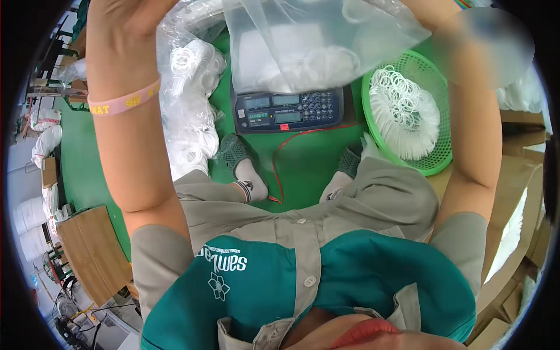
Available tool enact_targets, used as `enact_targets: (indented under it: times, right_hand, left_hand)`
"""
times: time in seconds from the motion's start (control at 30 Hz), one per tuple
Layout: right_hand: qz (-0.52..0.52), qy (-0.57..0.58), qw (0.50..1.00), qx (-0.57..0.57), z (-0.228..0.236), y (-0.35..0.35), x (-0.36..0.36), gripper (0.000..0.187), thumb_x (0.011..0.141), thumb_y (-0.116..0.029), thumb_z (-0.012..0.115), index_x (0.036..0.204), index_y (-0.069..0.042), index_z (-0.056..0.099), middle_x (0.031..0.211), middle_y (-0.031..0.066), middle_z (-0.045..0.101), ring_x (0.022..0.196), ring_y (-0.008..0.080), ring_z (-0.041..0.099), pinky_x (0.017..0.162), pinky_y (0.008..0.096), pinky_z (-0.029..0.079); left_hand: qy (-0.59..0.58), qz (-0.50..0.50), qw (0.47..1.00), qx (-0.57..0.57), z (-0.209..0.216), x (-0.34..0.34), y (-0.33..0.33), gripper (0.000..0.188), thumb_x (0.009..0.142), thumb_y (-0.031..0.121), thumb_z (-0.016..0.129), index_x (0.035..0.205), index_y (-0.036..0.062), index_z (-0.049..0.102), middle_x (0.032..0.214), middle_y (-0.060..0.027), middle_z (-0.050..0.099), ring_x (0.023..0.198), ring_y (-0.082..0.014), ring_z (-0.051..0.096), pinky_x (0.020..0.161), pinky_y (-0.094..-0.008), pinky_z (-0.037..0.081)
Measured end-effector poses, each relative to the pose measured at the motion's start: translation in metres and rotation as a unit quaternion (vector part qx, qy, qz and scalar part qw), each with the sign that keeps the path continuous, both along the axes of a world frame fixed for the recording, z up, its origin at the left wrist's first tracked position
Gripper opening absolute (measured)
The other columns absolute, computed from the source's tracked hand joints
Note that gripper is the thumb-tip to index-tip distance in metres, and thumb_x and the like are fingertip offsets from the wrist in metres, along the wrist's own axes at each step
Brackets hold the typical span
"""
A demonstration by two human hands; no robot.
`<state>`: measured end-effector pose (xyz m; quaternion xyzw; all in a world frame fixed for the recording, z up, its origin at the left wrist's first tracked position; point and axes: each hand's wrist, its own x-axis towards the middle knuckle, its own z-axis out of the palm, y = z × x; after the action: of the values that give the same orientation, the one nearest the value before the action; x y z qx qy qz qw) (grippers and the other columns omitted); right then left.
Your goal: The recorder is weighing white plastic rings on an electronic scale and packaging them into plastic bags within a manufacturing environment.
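A clear plastic bag (pixel 326 35) with white rings inside lies over the top of a dark counting scale (pixel 286 111). The scale's displays and keypad show below the bag's lower edge. My left hand (pixel 137 17) is at the upper left, beside the bag; the frame's top edge cuts off its fingers. On the other side, my right hand (pixel 429 11) shows only in part near the bag's upper right corner, its fingers out of sight. Whether either hand grips the bag cannot be seen.
Right of the scale stands a green mesh basket (pixel 446 146) holding many white rings (pixel 405 111). To its left, clear bags of white rings (pixel 195 111) lie on the green floor (pixel 87 157). A red cord (pixel 277 169) runs between my feet. Cardboard (pixel 93 251) lies at far left.
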<state>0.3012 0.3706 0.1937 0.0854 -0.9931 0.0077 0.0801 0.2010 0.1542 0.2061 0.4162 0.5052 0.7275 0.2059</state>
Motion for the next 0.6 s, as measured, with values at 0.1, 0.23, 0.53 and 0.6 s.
enact_targets:
  times: [0.1,0.23,0.53,0.6]
  right_hand:
    - [0.023,0.065,0.997,-0.033,-0.017,0.018,-0.032,0.016,0.073,-0.013,0.051,0.082,-0.002,0.057,0.076,0.021,0.059,0.076,0.0357,0.057,0.066,0.0405,0.045]
    - [0.026,0.09,0.99,-0.108,-0.081,0.02,-0.082,0.015,0.071,-0.009,0.047,0.082,-0.002,0.055,0.076,0.022,0.058,0.076,0.0366,0.057,0.067,0.0409,0.045]
    - [0.156,0.22,0.862,-0.43,-0.066,-0.003,-0.068,0.009,0.078,-0.004,0.052,0.085,0.001,0.055,0.075,0.0086,0.06,0.068,0.0173,0.059,0.061,0.0284,0.046]
    - [0.169,0.175,0.835,-0.493,-0.041,-0.007,-0.056,0.008,0.08,-0.003,0.055,0.087,0.001,0.055,0.077,0.0027,0.059,0.07,0.0087,0.056,0.063,0.0226,0.048]
  left_hand:
    - [0.003,0.038,0.999,0.016,-0.005,-0.015,0.011,0.045,0.074,0.001,0.047,0.117,-0.009,0.039,0.107,-0.0134,0.054,0.056,-0.0068,0.053,0.042,-0.0139,0.042]
    - [-0.071,0.003,0.99,-0.124,-0.077,-0.077,0.014,0.073,0.067,-0.005,0.043,0.136,0.0037,0.02,0.141,-0.0112,0.024,0.048,-0.0065,0.044,0.041,-0.0207,0.035]
    - [0.171,0.337,0.87,-0.317,-0.055,-0.038,0.021,0.069,0.079,0.017,0.056,0.138,0.0141,0.021,0.139,-0.0179,0.026,0.083,-0.016,0.055,0.068,-0.0262,0.045]
    - [0.329,0.374,0.85,-0.174,-0.065,-0.055,0.001,0.07,0.081,0.031,0.057,0.135,0.0012,0.022,0.137,-0.0181,0.028,0.121,-0.024,0.033,0.097,-0.0315,0.029]
